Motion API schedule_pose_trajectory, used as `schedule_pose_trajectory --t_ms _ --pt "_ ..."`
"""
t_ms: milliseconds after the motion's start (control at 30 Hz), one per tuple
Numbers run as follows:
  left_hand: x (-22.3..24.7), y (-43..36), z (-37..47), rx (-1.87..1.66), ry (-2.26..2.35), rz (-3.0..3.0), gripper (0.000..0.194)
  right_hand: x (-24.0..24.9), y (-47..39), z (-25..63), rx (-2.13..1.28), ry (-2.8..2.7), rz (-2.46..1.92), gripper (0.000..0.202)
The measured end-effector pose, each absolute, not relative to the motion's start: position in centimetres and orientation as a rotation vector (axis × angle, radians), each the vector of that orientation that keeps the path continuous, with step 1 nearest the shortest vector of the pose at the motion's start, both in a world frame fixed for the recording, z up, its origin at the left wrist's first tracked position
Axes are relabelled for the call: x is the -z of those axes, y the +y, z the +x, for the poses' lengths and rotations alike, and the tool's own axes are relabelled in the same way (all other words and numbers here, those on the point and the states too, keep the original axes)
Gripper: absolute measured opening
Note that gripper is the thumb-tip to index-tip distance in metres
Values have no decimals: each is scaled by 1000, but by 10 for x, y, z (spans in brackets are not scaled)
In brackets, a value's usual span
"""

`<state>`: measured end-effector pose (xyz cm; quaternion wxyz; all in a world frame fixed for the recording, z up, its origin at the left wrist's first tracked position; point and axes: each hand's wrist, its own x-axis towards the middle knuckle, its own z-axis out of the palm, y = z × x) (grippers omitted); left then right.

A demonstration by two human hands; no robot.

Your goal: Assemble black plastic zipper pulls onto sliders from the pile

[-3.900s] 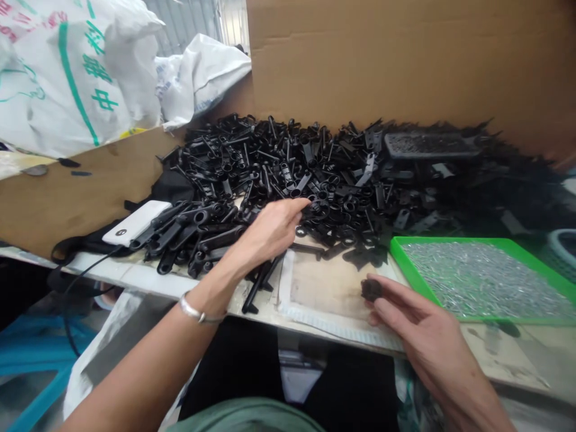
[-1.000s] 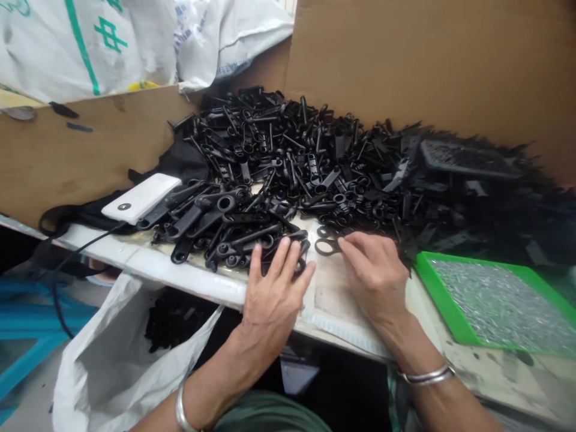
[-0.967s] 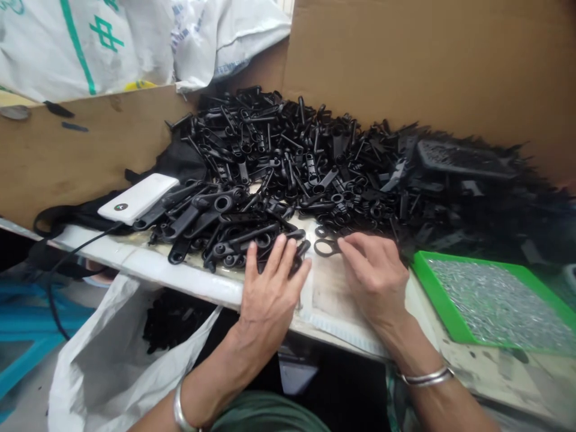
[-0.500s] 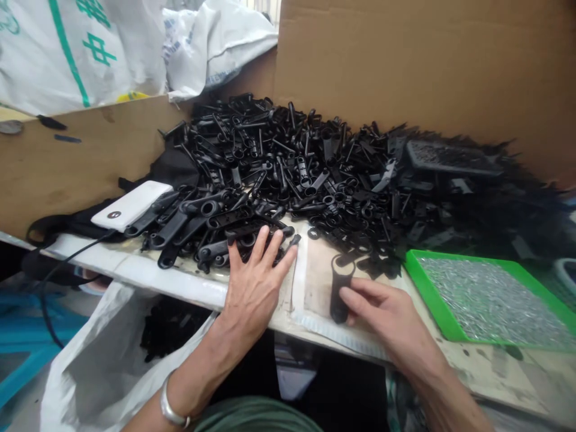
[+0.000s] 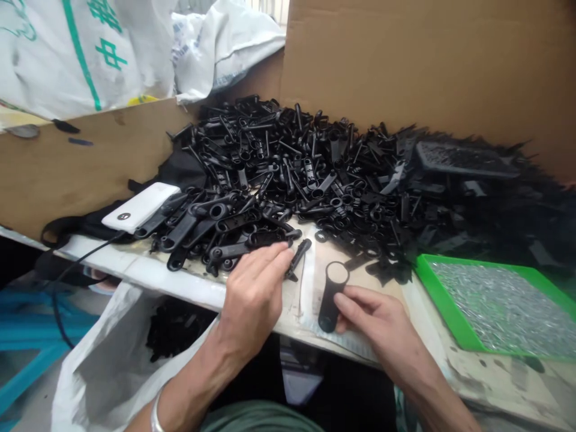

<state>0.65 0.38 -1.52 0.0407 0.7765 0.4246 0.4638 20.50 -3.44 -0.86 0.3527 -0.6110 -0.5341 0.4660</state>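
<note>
My right hand (image 5: 375, 315) pinches a flat black plastic piece with a ring end (image 5: 330, 303) between thumb and fingers. The ring points away from me, over the pale sheet on the bench. My left hand (image 5: 256, 285) is closed, its fingers pressed together at the near edge of a group of black plastic arms (image 5: 180, 231). Whatever lies under those fingers is hidden. Just beyond its fingertips, a slim black part (image 5: 299, 257) lies at a slant.
A large heap of black plastic parts (image 5: 279, 156) backs onto cardboard (image 5: 427, 66). At right stands a green tray (image 5: 443, 309) of small shiny metal pieces. A white power bank (image 5: 139, 207) with a cable lies left. Below hangs a white sack (image 5: 103, 360) containing black parts.
My left hand has gone from spread fingers to fingers drawn together, at the edge of the group. My right hand still holds the ring-ended piece, now slightly nearer me and tilted.
</note>
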Motion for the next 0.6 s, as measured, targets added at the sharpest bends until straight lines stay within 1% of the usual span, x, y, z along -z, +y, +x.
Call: schedule_pose_trajectory --t_ms 67,167,233,267,300,333,367,467,533,600 --pt "11 -5 15 -1292 1229 2044 27 8 -36 199 -1225 -1323 -1503 35" --pt "13 -14 28 -997 1004 1510 39 4 -33 193 -1379 -1295 -1379 36" --pt "17 -16 33 -955 889 1217 44 -2 -24 197 -1514 -1401 -1356 39" --pt "20 -16 34 -965 875 1105 45 -5 -17 201 -1524 -1503 -1382 40" --pt "22 -17 34 -976 883 1024 45 -8 -9 205 -1462 -1626 -1430 40" --pt "23 -17 34 -984 901 975 44 -11 0 210 -1312 -1751 -1493 39" --pt "24 -18 33 -989 919 950 44 -12 9 213 -1083 -1863 -1552 36" --pt "23 -21 32 -958 915 890 47 -9 34 215 -318 -2110 -1654 20" --pt "22 -23 33 -916 897 851 55 -2 46 210 -52 -2209 -1705 19" --pt "22 -26 35 -896 901 841 63 6 54 206 21 -2224 -1740 20"
